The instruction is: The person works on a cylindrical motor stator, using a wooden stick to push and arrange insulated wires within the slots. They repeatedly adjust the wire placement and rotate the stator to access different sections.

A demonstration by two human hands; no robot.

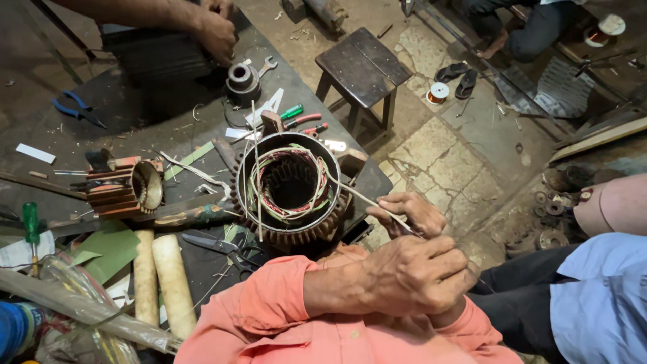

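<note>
A motor stator (291, 189) with looped windings sits near the right edge of the counter (135, 114). The right hand (406, 213), fingers closed, pinches a thin stick (367, 200) whose tip reaches the stator's rim. The left hand (414, 275) is curled shut just below it; whether it holds anything cannot be told. Scissors (226, 246) lie beside the stator.

My left hand (414, 273) covers most of my right hand (408, 212), so its grip on the thin stick (357, 195) stays hidden. The blue bottle (17, 327) runs off the edge.
</note>
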